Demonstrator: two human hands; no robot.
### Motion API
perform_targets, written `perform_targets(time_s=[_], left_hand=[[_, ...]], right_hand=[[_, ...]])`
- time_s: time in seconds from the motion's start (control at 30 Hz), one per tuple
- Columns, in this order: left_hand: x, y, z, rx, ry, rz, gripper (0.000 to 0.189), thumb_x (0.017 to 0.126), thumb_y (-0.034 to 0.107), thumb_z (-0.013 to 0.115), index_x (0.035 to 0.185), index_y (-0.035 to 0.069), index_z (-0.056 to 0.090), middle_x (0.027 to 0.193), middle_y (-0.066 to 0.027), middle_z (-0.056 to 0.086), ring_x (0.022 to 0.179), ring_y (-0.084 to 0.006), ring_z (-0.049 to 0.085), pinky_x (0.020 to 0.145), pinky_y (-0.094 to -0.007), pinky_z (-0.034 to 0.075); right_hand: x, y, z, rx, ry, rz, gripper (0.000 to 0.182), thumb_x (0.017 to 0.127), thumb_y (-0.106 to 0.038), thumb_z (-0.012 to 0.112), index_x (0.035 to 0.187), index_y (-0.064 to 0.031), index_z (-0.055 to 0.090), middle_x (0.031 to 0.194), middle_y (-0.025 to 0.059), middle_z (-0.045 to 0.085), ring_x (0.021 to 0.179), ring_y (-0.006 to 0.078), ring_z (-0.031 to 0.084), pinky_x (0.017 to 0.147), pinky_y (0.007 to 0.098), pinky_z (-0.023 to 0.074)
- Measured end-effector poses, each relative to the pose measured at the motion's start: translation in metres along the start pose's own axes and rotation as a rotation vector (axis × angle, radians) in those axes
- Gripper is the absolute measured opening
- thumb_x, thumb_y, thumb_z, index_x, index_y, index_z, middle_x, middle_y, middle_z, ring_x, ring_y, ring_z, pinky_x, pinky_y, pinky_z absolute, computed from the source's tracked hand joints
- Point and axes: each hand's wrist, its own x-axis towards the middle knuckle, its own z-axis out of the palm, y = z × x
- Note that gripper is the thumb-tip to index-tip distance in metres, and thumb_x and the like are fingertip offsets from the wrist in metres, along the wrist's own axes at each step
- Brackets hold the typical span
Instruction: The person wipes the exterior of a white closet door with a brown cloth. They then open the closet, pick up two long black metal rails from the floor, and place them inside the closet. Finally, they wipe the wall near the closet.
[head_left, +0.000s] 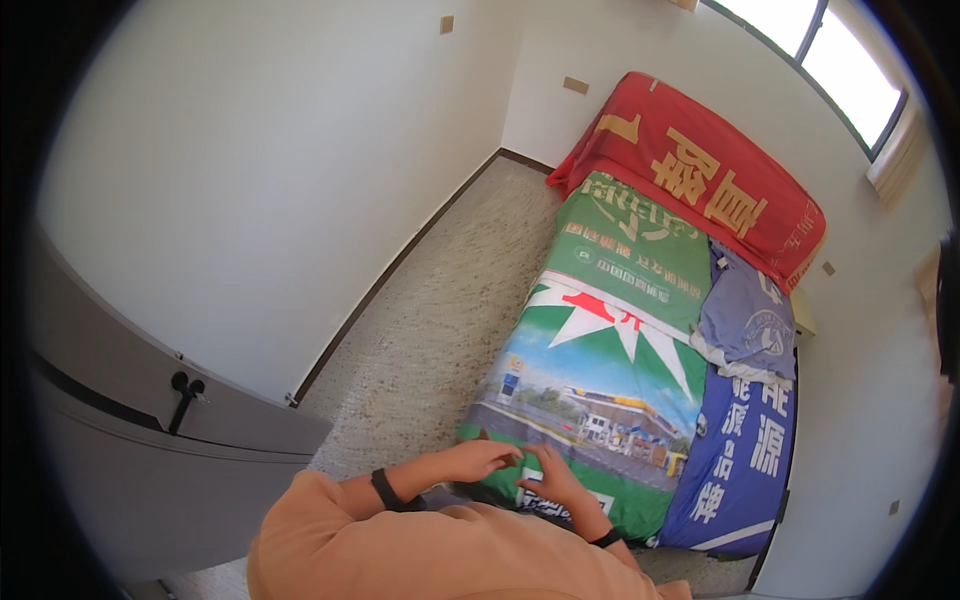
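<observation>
Before me is a bed covered with printed fabric banners. My left hand is over its foot end, fingers bent and pointing toward my right hand. The two hands are close together, fingers spread, and I see nothing in either. Beneath them lies a green banner printed with a picture of a filling station and white writing. Whether the fingertips touch the cloth is hard to tell. A blue banner with large white writing covers the bed's right side. At the head, a red banner with yellow writing drapes over the headboard.
A crumpled blue-grey cloth, perhaps a pillow cover, lies near the head on the right. At left stands a grey door with a black handle. Speckled floor runs between wall and bed. A window is upper right.
</observation>
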Motion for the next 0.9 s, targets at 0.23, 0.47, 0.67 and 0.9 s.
perform_targets(time_s=[0.23,0.47,0.67,0.9], left_hand=[[-0.051,0.038,-0.035,0.102,0.148,0.017,0.021,0.081,-0.005,0.051,0.098,0.005,0.06,0.099,-0.0156,0.062,0.095,-0.0358,0.06,0.078,-0.043,0.049],[-0.149,-0.002,-0.097,0.076,0.282,-0.11,0.036,0.085,-0.005,0.046,0.114,0.01,0.059,0.11,-0.0154,0.056,0.098,-0.0374,0.059,0.084,-0.0414,0.048],[-0.187,-0.066,-0.196,0.038,0.284,-0.215,0.041,0.087,-0.003,0.044,0.124,0.01,0.056,0.103,-0.0174,0.061,0.095,-0.0355,0.061,0.082,-0.0416,0.049],[-0.177,-0.072,-0.37,0.163,0.046,-0.25,0.022,0.09,0.022,0.06,0.104,0.005,0.061,0.084,-0.0192,0.067,0.08,-0.0386,0.064,0.069,-0.0447,0.049]], right_hand=[[0.083,-0.041,0.051,0.647,-0.375,-0.139,0.038,0.087,-0.01,0.071,0.122,-0.0048,0.058,0.129,0.0118,0.057,0.111,0.0219,0.058,0.094,0.0368,0.0506],[0.123,-0.112,0.1,0.36,-0.449,-0.018,0.024,0.094,-0.021,0.063,0.11,-0.0042,0.062,0.098,0.0159,0.067,0.086,0.0288,0.064,0.076,0.0371,0.0503],[0.252,-0.149,0.127,0.113,-0.381,-0.231,0.025,0.091,-0.022,0.066,0.107,-0.0042,0.06,0.096,0.0167,0.063,0.088,0.0392,0.061,0.075,0.0448,0.0489],[0.365,-0.204,0.113,0.004,-0.255,-0.085,0.027,0.086,-0.027,0.07,0.098,-0.0053,0.058,0.088,0.0181,0.062,0.08,0.0409,0.06,0.069,0.0464,0.0482]])
